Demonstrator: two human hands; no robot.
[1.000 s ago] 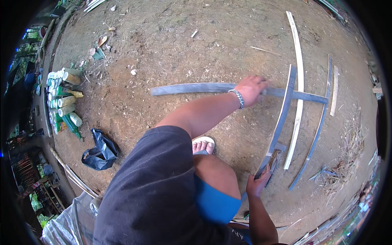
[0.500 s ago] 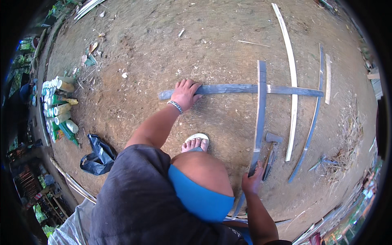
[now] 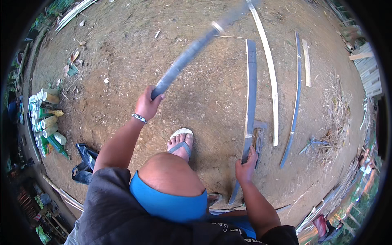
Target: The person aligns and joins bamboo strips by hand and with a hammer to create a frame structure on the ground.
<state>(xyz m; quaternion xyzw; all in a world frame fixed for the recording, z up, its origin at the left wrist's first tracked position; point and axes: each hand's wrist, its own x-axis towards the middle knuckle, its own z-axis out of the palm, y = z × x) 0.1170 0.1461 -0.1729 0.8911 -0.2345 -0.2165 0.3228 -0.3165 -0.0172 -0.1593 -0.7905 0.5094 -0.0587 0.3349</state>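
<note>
The long flat slate-grey strip (image 3: pixel 196 48) at left bears one whitish band (image 3: pixel 217 27); the brown earth ground (image 3: pixel 122 61) is flecked with white.

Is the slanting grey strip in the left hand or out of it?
In it. The left hand grips the grey strip by its near end, and it slants toward the picture's top edge, its far part blurred.

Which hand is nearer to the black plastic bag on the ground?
Left. The left hand, holding one end of a dark slat, is ahead and to the right of the black plastic bag; the right hand, holding another dark slat, is much farther to its right.
</note>
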